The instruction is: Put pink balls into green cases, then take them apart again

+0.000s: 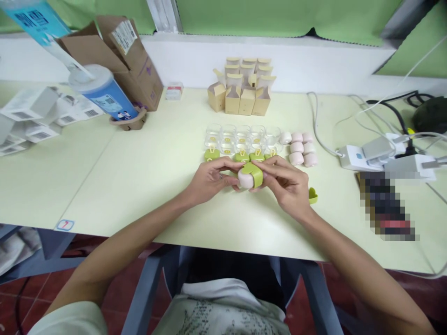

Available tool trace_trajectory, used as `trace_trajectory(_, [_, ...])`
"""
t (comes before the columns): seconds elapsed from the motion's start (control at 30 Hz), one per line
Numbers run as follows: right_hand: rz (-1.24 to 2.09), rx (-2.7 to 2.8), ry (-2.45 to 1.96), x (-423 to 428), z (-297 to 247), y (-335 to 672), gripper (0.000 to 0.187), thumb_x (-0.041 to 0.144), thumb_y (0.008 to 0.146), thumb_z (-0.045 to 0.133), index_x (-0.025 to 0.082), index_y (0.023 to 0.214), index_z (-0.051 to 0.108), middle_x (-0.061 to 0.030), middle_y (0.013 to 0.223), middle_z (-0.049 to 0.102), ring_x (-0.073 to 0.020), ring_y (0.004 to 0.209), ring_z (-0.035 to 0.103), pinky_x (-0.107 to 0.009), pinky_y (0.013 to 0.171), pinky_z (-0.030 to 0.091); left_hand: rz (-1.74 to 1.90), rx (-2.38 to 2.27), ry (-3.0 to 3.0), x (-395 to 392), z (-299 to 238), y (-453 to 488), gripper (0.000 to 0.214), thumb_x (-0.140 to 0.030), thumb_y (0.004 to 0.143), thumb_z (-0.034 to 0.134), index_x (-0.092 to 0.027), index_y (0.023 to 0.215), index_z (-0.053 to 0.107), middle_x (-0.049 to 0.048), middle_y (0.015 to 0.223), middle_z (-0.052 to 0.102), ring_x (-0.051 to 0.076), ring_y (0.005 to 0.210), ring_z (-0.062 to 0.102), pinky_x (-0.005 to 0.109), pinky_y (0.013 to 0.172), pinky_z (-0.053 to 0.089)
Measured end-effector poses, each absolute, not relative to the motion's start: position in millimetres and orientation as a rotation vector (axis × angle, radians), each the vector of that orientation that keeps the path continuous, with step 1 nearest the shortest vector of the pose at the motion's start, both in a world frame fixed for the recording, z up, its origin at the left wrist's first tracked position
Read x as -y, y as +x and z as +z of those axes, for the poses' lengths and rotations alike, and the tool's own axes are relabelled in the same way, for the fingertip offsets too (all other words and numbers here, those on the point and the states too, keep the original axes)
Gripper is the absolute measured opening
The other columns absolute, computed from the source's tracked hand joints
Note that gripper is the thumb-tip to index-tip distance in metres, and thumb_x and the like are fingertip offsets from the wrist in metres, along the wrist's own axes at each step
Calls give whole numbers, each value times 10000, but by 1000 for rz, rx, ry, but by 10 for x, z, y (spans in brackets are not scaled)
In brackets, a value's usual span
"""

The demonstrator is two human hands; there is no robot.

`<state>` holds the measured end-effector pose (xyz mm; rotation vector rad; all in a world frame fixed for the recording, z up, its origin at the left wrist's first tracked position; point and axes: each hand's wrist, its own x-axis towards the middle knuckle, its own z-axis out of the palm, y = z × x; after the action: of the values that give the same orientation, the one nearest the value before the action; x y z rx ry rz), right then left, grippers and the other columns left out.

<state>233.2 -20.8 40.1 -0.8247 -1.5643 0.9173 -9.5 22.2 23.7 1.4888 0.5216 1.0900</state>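
A small pale pink rounded case (246, 180) sits partly inside a bright green cover (257, 176), raised in front of me above the table. My left hand (213, 180) pinches around the pink side with thumb and fingers. From the other side, my right hand (287, 182) grips the green cover, its fingertips partly hidden behind it. Just beyond my hands is a row of green pieces with loops (212, 154), partly covered by my fingers. Another green piece (312, 195) lies beside my right wrist. More pale pink rounded cases (296, 147) stand grouped behind my right hand.
Clear plastic cups (228, 135) with yellow marks stand in rows behind the green pieces. Open small cardboard boxes (247, 100) are by the wall. A blue canister (104, 95) and brown carton (139, 70) stand left; a power strip (359, 158) with cables lies right.
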Motion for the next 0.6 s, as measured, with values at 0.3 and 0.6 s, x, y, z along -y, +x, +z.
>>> trace_trajectory(0.3, [998, 1641, -846, 111, 532, 2278, 484, 449, 1000, 848, 303, 1451, 752, -99, 1295, 788, -219, 1031, 789, -372, 834, 716, 1313, -617, 1900, -304, 438, -264, 214, -399, 992, 859, -248, 1143, 859, 68, 1040, 810, 158, 886, 782, 250, 643, 630])
trace_trajectory(0.6, [346, 2558, -1246, -411, 1239, 1976, 321, 203, 927, 863, 183, 1244, 822, -109, 1104, 768, -249, 866, 726, -371, 751, 536, 1456, -1157, 2090, -740, 123, -840, 265, -467, 1015, 765, -218, 1015, 855, 25, 833, 702, 130, 704, 596, 274, 648, 495])
